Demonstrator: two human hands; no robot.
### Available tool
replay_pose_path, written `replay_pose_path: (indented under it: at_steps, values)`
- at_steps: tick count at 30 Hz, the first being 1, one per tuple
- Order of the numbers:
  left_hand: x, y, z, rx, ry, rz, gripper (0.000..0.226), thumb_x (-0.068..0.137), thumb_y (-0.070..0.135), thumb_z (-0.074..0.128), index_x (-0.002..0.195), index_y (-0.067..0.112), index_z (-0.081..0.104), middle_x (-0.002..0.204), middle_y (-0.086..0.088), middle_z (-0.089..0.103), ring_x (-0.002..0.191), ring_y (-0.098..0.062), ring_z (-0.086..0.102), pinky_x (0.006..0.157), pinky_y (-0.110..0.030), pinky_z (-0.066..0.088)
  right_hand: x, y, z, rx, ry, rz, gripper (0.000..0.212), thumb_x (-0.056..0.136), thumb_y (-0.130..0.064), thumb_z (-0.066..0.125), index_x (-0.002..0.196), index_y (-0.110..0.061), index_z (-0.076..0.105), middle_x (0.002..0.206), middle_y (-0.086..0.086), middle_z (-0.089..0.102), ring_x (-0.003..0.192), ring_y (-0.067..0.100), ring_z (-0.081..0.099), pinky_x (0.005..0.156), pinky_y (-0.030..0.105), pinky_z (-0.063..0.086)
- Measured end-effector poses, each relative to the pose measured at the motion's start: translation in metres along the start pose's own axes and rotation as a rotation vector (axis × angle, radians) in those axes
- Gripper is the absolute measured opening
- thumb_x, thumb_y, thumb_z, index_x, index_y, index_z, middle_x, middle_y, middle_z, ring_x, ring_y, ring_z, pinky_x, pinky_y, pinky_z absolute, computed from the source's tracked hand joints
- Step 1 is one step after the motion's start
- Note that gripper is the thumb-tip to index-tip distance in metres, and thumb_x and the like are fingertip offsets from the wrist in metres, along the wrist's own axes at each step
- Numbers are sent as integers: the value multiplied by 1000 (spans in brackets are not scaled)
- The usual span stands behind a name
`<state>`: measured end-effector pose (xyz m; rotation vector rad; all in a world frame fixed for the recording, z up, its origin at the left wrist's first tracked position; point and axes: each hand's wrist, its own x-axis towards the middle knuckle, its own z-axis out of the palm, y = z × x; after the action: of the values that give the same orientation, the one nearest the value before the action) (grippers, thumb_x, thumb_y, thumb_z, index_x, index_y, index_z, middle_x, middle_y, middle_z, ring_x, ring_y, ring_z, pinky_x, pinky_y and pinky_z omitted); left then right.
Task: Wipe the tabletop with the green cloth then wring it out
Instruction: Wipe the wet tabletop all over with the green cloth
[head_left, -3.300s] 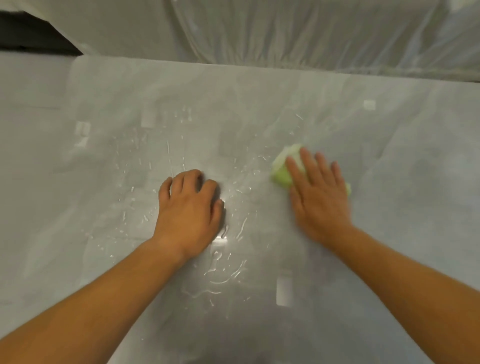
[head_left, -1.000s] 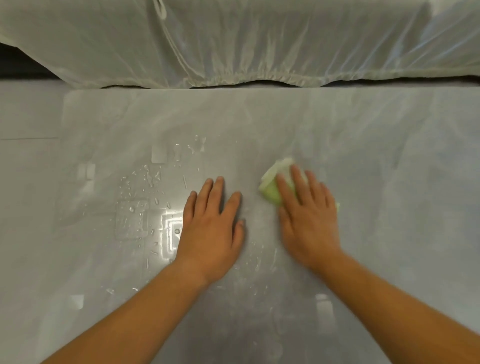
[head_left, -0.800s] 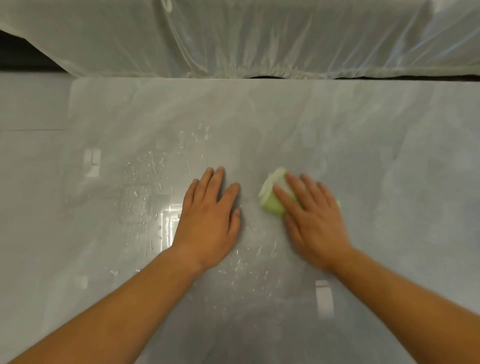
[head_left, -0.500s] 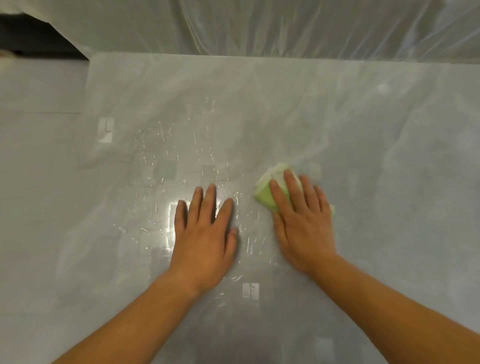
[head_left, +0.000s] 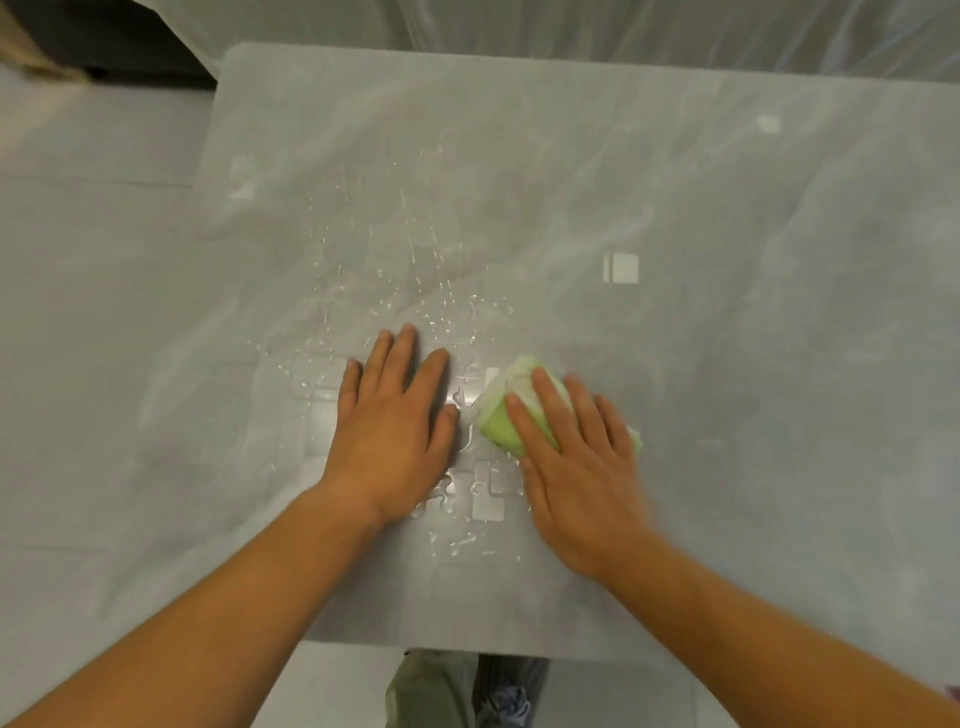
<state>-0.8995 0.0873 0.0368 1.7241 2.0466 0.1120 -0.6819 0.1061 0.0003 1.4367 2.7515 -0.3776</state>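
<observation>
Resting flat on the wet tabletop (head_left: 675, 218), the left hand (head_left: 387, 431) lay empty with fingers spread; just right of it, the right hand (head_left: 576, 467) pressed the green cloth (head_left: 501, 423) down under flat fingers.

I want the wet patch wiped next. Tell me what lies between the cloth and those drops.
The left hand lies flat on the table, just left of the cloth under the right hand. It covers part of the drops; those beyond its fingertips are open.
</observation>
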Motion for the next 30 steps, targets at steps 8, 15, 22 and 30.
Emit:
replay_pose_path:
  at_steps: [8, 15, 22, 30]
  values:
    - [-66, -11, 13, 81, -84, -5, 63, 93, 53, 13, 151, 30, 25, 166, -7, 3, 152, -26, -9, 121, -47, -4, 36, 40, -9, 22, 53, 274, 58, 99, -36, 26, 157, -26, 24, 166, 7, 18, 150, 39, 21, 119, 54, 19]
    - [-67, -14, 21, 70, -90, -16, 65, 93, 53, 14, 154, 32, 20, 166, -5, -1, 152, -25, -10, 122, -49, -1, -64, -14, 14, 9, -7, -26, 59, 98, -31, 37, 156, -28, 28, 166, 5, 20, 151, 36, 19, 120, 55, 19]
    - [-94, -30, 28, 111, -45, 56, 59, 97, 48, 20, 153, 28, 23, 166, -9, 1, 152, -27, -8, 121, -51, -3, -40, 5, 12, 53, 107, 374, 56, 102, -34, 28, 157, -28, 23, 167, 5, 16, 150, 37, 19, 120, 53, 17]
    - [-106, -50, 26, 142, -4, 54, 55, 98, 48, 19, 150, 33, 31, 165, -6, 15, 151, -27, 9, 117, -51, 10, -111, -90, 39, 1, 47, 82, 59, 98, -32, 42, 155, -24, 30, 166, 7, 21, 150, 38, 21, 119, 57, 21]
